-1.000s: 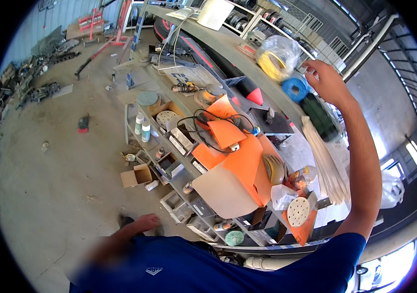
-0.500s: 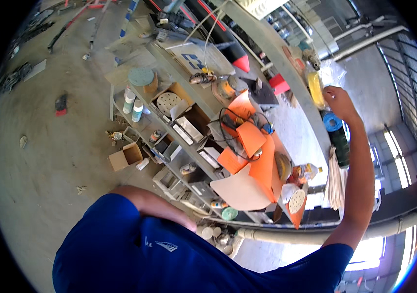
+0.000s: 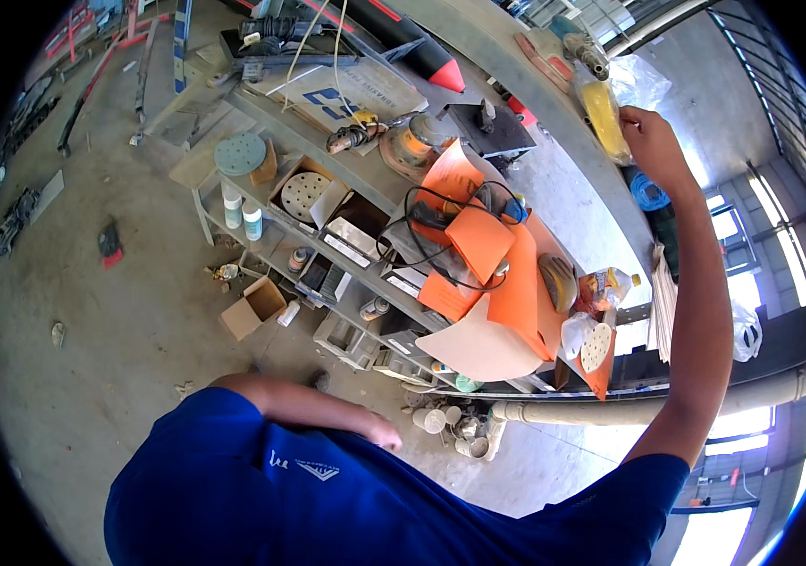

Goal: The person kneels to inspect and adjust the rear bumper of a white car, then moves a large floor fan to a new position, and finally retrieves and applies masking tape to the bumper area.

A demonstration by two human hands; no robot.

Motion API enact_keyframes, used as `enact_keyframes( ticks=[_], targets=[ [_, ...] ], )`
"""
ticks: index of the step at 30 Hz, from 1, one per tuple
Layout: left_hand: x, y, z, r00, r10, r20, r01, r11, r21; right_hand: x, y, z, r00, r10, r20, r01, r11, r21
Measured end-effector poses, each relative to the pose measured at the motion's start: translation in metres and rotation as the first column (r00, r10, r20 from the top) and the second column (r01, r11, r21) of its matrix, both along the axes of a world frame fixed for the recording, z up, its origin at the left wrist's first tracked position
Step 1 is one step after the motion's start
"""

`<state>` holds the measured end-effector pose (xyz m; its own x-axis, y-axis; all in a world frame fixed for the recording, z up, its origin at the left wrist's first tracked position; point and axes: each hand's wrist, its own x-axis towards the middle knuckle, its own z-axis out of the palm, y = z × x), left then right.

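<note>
My right hand (image 3: 658, 149) is raised at the upper right, arm stretched out, with its fingers curled closed. Its fingertips meet the edge of a yellow roll-like thing in clear plastic (image 3: 603, 118) on the upper shelf; whether they pinch the wrapping or something else is hidden. Below that hand is a blue roll (image 3: 648, 191). Close to my body at the lower middle, my left hand (image 3: 382, 432) hangs low and touches nothing that I can see. Its fingers are too small and partly turned away to read.
Orange sanding sheets (image 3: 516, 292) with a black cable cover the workbench, beside a disc sander (image 3: 412, 141) and a clear bottle (image 3: 611, 286). Shelves beneath hold spray cans (image 3: 375, 307) and boxes. An open cardboard box (image 3: 254, 307) and white buckets (image 3: 431, 421) stand on the floor.
The whole view has shifted, so bench and shelf sit higher in the picture. My right hand stays beside the yellow thing; my left hand shows a little more plainly.
</note>
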<state>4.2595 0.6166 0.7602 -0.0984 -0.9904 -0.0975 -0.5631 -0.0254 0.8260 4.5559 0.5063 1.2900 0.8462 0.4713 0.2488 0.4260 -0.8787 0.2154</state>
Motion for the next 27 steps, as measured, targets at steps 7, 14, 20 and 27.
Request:
enact_keyframes(
  ticks=[7, 14, 20, 27],
  targets=[
    [0.039, 0.141, -0.073, 0.631, 0.754, -0.181, -0.692, 0.653, 0.308, 0.038, -0.012, 0.01, 0.931, -0.183, -0.315, 0.289, 0.898, 0.332],
    [-0.008, 0.356, -0.166, 0.058, 0.93, 0.364, -0.974, -0.028, 0.225, 0.046, -0.024, 0.022, 0.8, -0.097, -0.591, 0.342, 0.884, 0.318],
    [-0.068, 0.379, -0.166, -0.165, 0.94, 0.3, -0.917, -0.258, 0.304, -0.013, 0.005, 0.04, 0.849, 0.322, -0.418, 0.17, 0.583, 0.794],
    [-0.137, 0.356, -0.22, 0.179, 0.962, 0.206, -0.91, 0.082, 0.407, 0.012, -0.035, 0.031, 0.962, 0.035, -0.27, 0.024, 0.977, 0.212]
  ],
)
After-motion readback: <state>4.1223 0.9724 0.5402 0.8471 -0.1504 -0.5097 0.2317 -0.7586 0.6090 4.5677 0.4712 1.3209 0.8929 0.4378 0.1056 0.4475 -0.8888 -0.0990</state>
